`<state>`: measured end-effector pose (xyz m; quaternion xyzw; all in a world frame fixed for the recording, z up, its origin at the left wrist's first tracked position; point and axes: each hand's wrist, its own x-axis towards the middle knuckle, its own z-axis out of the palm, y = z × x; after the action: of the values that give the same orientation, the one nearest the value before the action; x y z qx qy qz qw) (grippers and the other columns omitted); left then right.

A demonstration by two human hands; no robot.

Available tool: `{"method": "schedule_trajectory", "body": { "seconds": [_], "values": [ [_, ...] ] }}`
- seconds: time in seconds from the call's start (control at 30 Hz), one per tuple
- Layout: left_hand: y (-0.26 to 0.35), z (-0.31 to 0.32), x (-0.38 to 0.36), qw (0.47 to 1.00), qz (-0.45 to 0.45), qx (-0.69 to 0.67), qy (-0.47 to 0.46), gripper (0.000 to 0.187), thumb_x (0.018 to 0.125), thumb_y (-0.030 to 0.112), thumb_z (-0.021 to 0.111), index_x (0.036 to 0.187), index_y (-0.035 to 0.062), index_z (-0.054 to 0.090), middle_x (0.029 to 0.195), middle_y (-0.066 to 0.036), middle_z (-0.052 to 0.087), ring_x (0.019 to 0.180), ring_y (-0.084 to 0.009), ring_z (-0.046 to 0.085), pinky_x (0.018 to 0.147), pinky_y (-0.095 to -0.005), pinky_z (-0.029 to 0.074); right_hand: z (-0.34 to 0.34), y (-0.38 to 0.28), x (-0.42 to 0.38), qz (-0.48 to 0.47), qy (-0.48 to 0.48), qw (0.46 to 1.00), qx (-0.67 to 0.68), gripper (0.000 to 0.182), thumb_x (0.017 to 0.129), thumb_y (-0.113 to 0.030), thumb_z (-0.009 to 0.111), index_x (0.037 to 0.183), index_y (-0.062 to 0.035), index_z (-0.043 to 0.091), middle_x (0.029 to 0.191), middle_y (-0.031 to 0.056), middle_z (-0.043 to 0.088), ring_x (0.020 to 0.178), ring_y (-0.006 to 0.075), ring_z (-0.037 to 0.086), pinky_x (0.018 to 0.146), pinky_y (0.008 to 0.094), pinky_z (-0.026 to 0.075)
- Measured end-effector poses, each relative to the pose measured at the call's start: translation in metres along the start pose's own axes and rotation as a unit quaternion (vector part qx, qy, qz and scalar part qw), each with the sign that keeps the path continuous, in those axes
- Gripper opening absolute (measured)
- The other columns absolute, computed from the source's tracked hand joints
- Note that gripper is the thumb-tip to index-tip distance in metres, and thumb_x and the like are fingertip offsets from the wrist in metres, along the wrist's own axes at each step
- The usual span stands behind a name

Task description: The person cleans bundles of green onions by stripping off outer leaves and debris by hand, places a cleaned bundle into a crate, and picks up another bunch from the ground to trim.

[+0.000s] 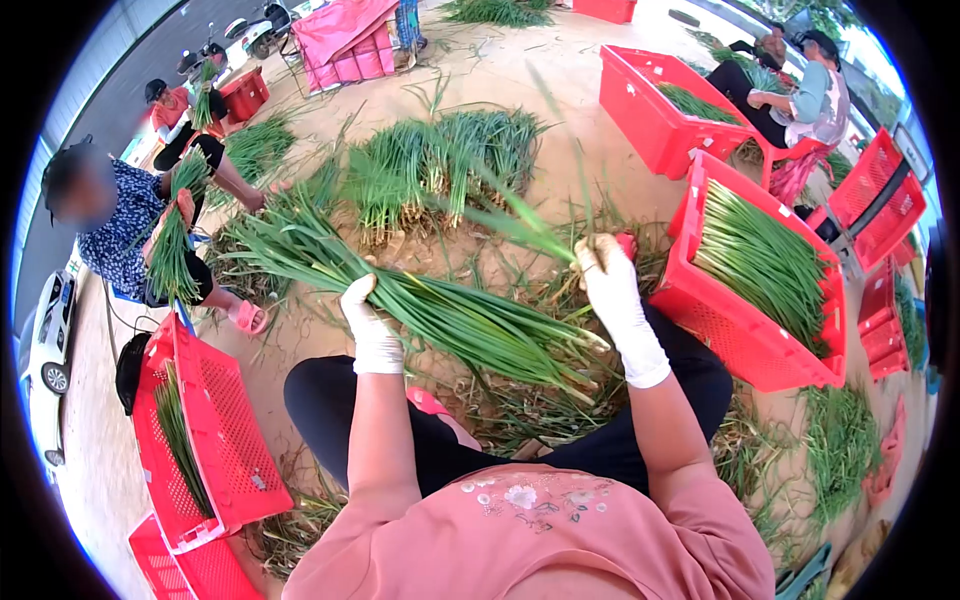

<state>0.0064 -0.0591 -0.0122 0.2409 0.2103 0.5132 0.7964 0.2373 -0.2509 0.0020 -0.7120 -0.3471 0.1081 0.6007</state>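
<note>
A thick bunch of long green stalks (pixel 450 315) lies across my lap, its pale ends at the right. My left hand (pixel 366 318), in a white glove, is closed round the bunch near its leafy part. Above the pale ends, my gloved right hand (pixel 608 275) pinches a few loose green stalks (pixel 520 232), whose leaves point up and left, partly blurred. Something small and red shows beside the right fingers. Trimmed leaf scraps (pixel 520 415) lie on the ground under the bunch.
Bundled greens (pixel 440 165) stand ahead. A red crate full of stalks (pixel 765 260) is close at my right, another red crate (pixel 665 110) beyond it. Red crates (pixel 215 430) stand at my left. A person in a patterned top (pixel 120 225) sits at the left; others sit farther back.
</note>
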Motion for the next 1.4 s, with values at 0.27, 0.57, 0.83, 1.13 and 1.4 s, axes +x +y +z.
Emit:
{"method": "schedule_trajectory", "body": {
  "seconds": [0.27, 0.57, 0.83, 1.13, 1.4],
  "values": [
    [0.002, 0.014, -0.005, 0.998, -0.011, 0.007, -0.066, 0.044, 0.059, 0.022, 0.058, 0.096, -0.0021, 0.053, 0.086, -0.017, 0.059, 0.077, -0.0345, 0.06, 0.075, -0.0472, 0.051, 0.023, 0.027, -0.051, -0.056, -0.052, 0.983, -0.165, 0.017, 0.083, -0.017, 0.058, 0.092, -0.0026, 0.055, 0.083, 0.0197, 0.061, 0.076, 0.0369, 0.059, 0.063, 0.0395, 0.047],
    [-0.003, 0.007, 0.004, 0.991, -0.006, -0.023, -0.133, 0.031, 0.059, 0.015, 0.06, 0.086, 0.0013, 0.052, 0.081, -0.008, 0.054, 0.079, -0.0218, 0.053, 0.084, -0.0369, 0.044, 0.021, 0.054, -0.047, 0.037, 0.019, 0.994, -0.101, 0.012, 0.082, -0.009, 0.058, 0.091, -0.0012, 0.055, 0.077, 0.0163, 0.062, 0.066, 0.0288, 0.062, 0.058, 0.0338, 0.048],
    [0.005, 0.024, -0.014, 0.993, 0.004, 0.083, -0.081, 0.029, 0.057, 0.014, 0.06, 0.081, -0.0009, 0.054, 0.074, -0.009, 0.054, 0.074, -0.0234, 0.055, 0.077, -0.0383, 0.047, 0.015, 0.063, -0.046, 0.225, 0.056, 0.966, 0.115, 0.007, 0.086, -0.005, 0.053, 0.092, -0.0035, 0.056, 0.078, 0.0072, 0.061, 0.063, 0.0189, 0.061, 0.054, 0.0292, 0.052],
    [0.04, -0.003, -0.001, 0.981, 0.09, -0.037, -0.168, 0.031, 0.063, 0.012, 0.062, 0.09, 0.0018, 0.048, 0.079, -0.006, 0.046, 0.074, -0.0171, 0.05, 0.084, -0.0336, 0.041, -0.074, 0.157, -0.067, 0.26, 0.105, 0.931, -0.233, 0.02, 0.082, -0.018, 0.055, 0.094, -0.0019, 0.06, 0.082, 0.0191, 0.063, 0.079, 0.0301, 0.062, 0.067, 0.0386, 0.048],
    [0.058, -0.011, -0.003, 0.944, 0.012, -0.141, -0.297, 0.028, 0.067, 0.004, 0.064, 0.091, 0.0061, 0.048, 0.086, -0.004, 0.04, 0.071, -0.0141, 0.048, 0.079, -0.0339, 0.044, 0.01, 0.076, -0.043, 0.463, -0.344, 0.812, 0.09, 0.075, 0.083, -0.065, 0.037, 0.113, 0.0016, 0.055, 0.109, 0.014, 0.059, 0.107, 0.025, 0.05, 0.092, 0.0338, 0.036]
  ]
}}
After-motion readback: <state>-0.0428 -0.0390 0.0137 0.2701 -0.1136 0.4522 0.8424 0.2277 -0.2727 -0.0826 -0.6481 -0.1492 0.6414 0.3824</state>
